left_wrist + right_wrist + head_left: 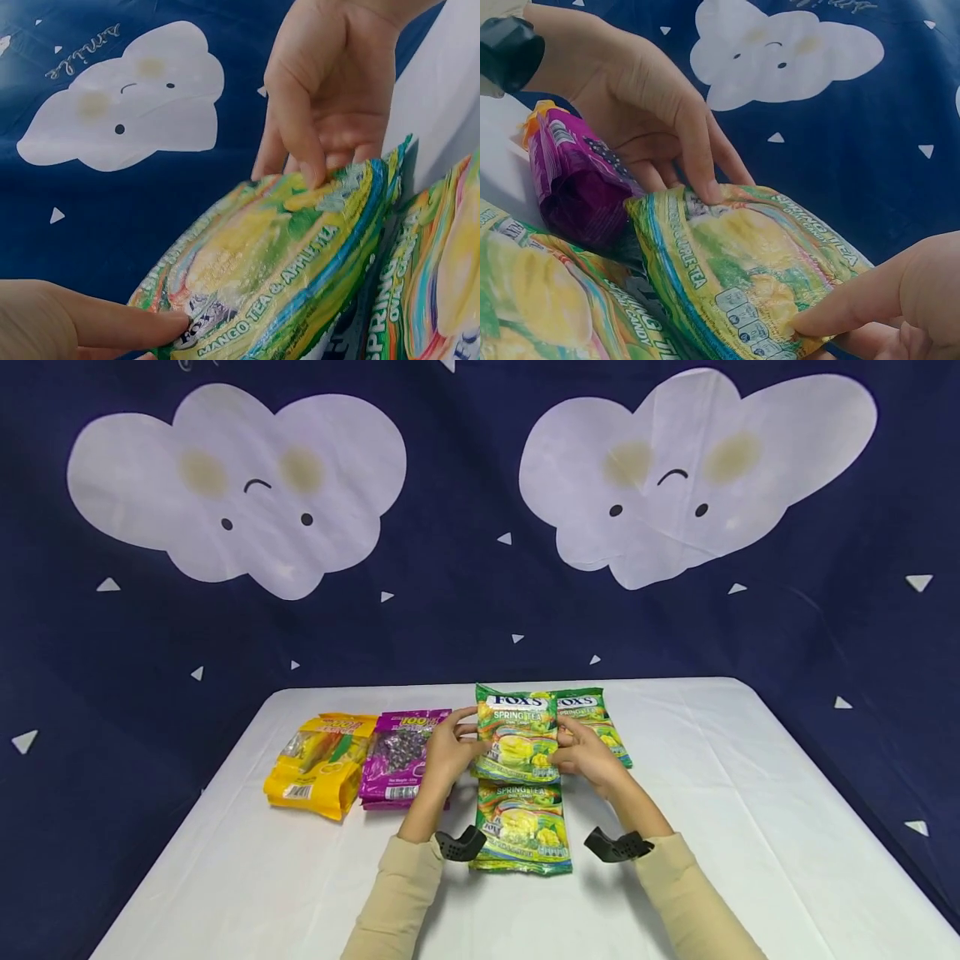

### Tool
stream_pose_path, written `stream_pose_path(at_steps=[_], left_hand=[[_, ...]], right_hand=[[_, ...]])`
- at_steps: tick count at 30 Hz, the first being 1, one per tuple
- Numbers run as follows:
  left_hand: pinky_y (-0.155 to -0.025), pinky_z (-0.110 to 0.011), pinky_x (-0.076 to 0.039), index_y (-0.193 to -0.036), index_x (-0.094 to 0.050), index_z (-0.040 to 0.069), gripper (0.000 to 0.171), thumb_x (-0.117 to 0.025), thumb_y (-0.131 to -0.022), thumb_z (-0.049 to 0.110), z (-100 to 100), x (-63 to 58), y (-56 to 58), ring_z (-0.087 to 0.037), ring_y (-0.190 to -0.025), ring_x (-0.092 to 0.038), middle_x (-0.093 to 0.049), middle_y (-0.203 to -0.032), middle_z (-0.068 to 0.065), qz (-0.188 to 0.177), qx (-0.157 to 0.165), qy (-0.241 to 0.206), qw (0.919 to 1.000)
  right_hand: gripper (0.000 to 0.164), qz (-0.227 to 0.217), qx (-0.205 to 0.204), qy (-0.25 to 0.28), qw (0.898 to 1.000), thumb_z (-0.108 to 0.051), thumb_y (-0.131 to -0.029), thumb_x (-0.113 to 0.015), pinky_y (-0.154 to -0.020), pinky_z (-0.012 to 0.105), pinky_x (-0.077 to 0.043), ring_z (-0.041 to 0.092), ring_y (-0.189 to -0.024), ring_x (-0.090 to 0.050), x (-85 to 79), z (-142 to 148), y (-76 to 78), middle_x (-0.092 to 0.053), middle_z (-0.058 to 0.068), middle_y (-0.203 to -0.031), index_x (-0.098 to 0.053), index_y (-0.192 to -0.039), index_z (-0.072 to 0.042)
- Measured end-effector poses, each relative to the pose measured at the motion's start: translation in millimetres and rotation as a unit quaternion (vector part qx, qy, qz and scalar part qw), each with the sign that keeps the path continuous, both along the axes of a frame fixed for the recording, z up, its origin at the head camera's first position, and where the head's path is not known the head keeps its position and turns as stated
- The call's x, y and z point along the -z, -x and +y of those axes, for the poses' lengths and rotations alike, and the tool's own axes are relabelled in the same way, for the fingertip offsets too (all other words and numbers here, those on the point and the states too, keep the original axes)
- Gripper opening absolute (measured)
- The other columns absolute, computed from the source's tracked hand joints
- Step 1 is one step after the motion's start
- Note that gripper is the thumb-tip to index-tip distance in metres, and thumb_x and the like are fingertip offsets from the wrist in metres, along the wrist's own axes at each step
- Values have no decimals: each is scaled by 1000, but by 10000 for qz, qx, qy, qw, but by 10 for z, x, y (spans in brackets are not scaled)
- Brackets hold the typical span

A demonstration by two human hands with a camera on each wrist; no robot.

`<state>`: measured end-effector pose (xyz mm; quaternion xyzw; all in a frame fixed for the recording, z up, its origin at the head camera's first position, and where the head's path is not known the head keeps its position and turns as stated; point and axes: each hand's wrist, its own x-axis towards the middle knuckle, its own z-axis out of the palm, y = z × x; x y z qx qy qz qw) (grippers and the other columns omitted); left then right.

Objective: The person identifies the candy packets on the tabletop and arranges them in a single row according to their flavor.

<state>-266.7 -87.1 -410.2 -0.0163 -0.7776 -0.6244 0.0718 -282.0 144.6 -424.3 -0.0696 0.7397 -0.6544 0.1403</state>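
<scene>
Both hands hold one green candy bag (516, 747), labelled Fox's Spring Tea, by its two sides above the table. My left hand (447, 748) pinches its left edge, thumb on the front face and fingers behind. On the opposite edge, my right hand (590, 755) grips in the same way, its thumb (832, 309) pressing the printed front. A second green candy bag (522, 831) lies nearer the front, its top overlapped by the held bag. Behind the right hand lies a third green candy bag (611, 735), partly hidden.
Left of the hands, a purple candy bag (397, 756) sits beside a yellow candy bag (318, 764). All rest on a white-covered table (720, 827). A dark blue cloth (465, 543) printed with clouds hangs behind the table's far edge.
</scene>
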Motion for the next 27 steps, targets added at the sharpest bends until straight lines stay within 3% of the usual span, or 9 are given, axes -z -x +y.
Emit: stream_pose_path(at_steps=[5, 13, 19, 27], left_hand=[[-71, -40, -56, -133, -57, 7, 61, -76, -77, -4, -4, 5, 15, -32, -89, -66, -67, -108, -18, 117, 35, 169, 9998], [-72, -40, -56, -132, -58, 6, 58, -75, -77, -3, -14, -6, -9, -33, -90, -66, -67, -107, -20, 128, 55, 388, 9992], [-70, -41, -55, -132, -58, 3, 57, -75, -78, -3, -10, -12, -39, -33, -89, -66, -67, -107, -22, 144, 113, 690, 9974], [-69, -41, -56, -132, -58, 4, 57, -76, -78, 0, -25, -35, -26, -34, -90, -66, -66, -109, -22, 86, 128, 814, 9966]], right_hand=[[87, 8, 98, -26, 9999, 4, -85, -60, -81, 35, -51, 26, -98, -60, -27, -5, -12, -19, 29, -154, -10, -155, -7], [72, 186, 108, -139, 9997, -12, -96, -55, -87, 43, -52, 43, -131, -38, -30, -14, -40, -18, 29, -153, -13, -154, -3], [70, 269, 169, -170, 9994, -10, -97, -55, -87, 48, -51, 44, -130, -38, -32, -22, -76, -19, 30, -153, -15, -153, 0], [66, 336, 324, -362, 9983, -7, -96, -56, -79, 42, -55, 44, -125, -45, -11, -50, -53, -27, 30, -149, -21, -151, 2]])
